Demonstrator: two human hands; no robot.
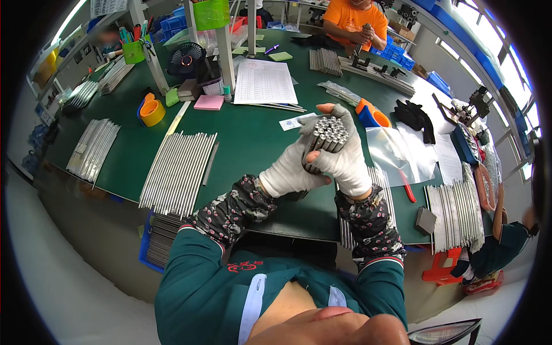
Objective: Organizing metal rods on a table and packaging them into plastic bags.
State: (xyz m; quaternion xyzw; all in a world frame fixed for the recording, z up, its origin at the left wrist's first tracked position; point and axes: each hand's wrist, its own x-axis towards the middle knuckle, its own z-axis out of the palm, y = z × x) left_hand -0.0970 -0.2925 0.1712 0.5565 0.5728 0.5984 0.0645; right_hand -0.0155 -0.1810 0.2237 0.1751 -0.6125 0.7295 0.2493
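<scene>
Standing here, I see daylight glaring white through the windows (519, 64) at two o'clock and a tube light (69, 22) shining at ten, the rod bundle (329, 133) gleaming sharply, and straight lines bowing toward blackened edges.

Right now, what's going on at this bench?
The person's white-gloved left hand and white-gloved right hand together hold a bundle of thin silver metal rods, ends upward, above the dark green tabletop. A row of silver rods lies to the left. Across the table is an orange-shirted co-worker.
</scene>
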